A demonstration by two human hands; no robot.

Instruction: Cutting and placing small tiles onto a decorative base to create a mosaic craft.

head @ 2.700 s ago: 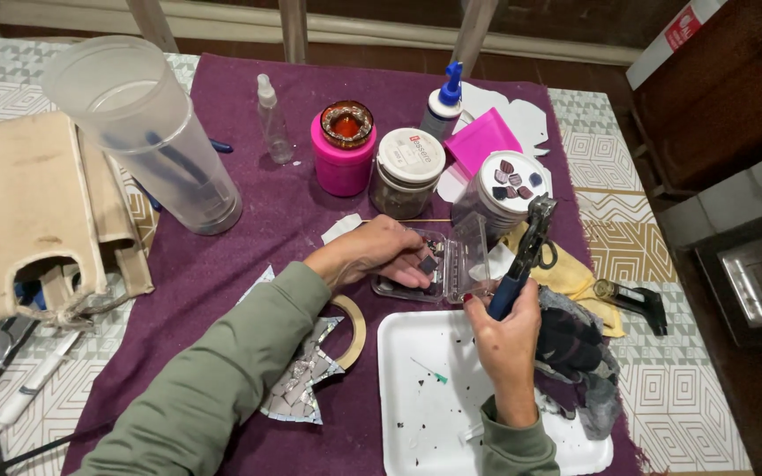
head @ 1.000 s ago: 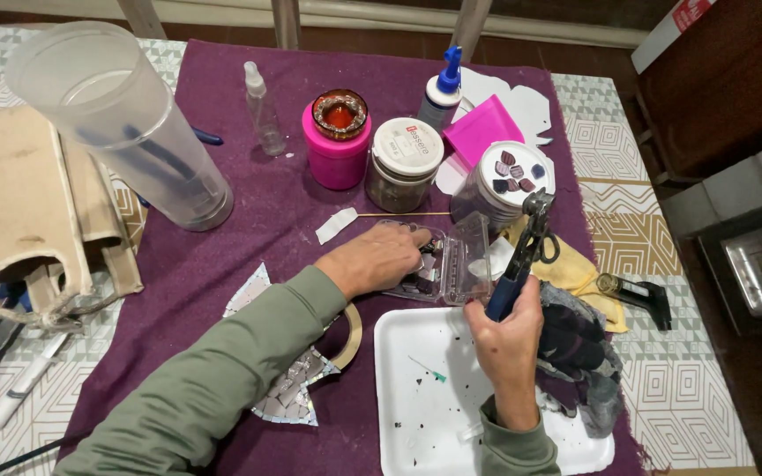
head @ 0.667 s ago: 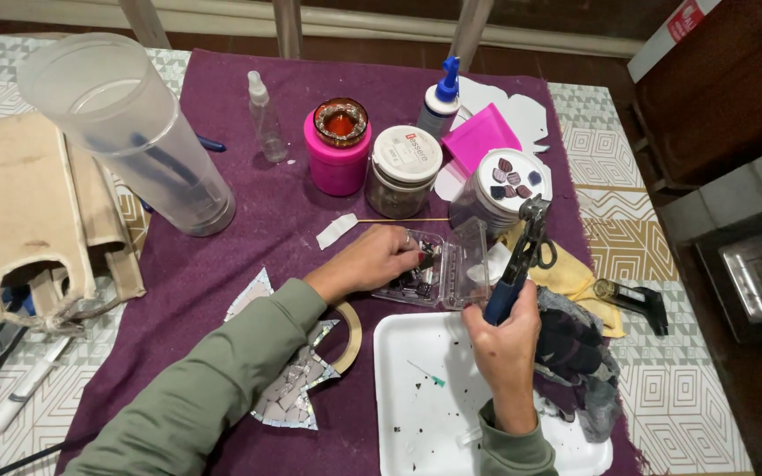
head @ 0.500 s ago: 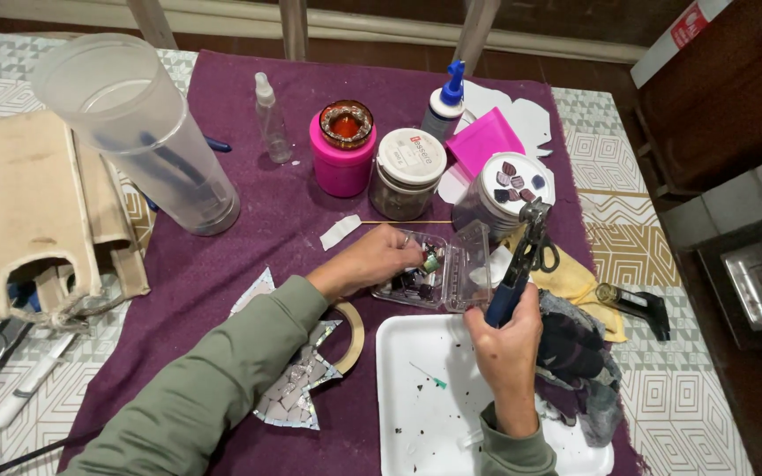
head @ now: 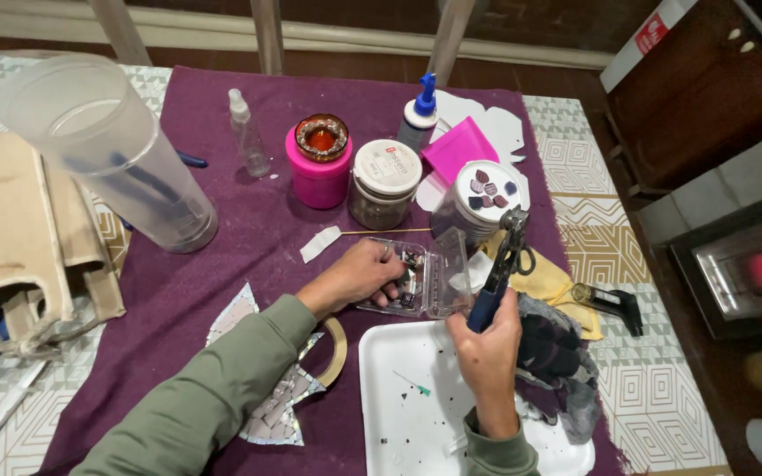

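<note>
My left hand (head: 359, 275) reaches into a small clear plastic box (head: 425, 282) of mosaic pieces on the purple cloth, fingertips among the pieces. My right hand (head: 487, 339) grips blue-handled nippers (head: 503, 264), held upright with the jaws up, just right of the box and above a white tray (head: 399, 405). A mosaic-covered shape (head: 271, 397) lies under my left forearm, with a tape ring (head: 337, 348) beside it.
Behind stand a pink jar (head: 319, 163), a white-lidded jar (head: 385, 181), a round tub topped with tiles (head: 478, 198), a glue bottle (head: 419, 115), a spray bottle (head: 247, 137) and a tall clear container (head: 112, 150). A canvas bag (head: 11, 229) lies left; cloths (head: 557, 344) right.
My left hand has pushed further into the clear box, fingers now among the pieces. The right hand with the nippers has stayed nearly still.
</note>
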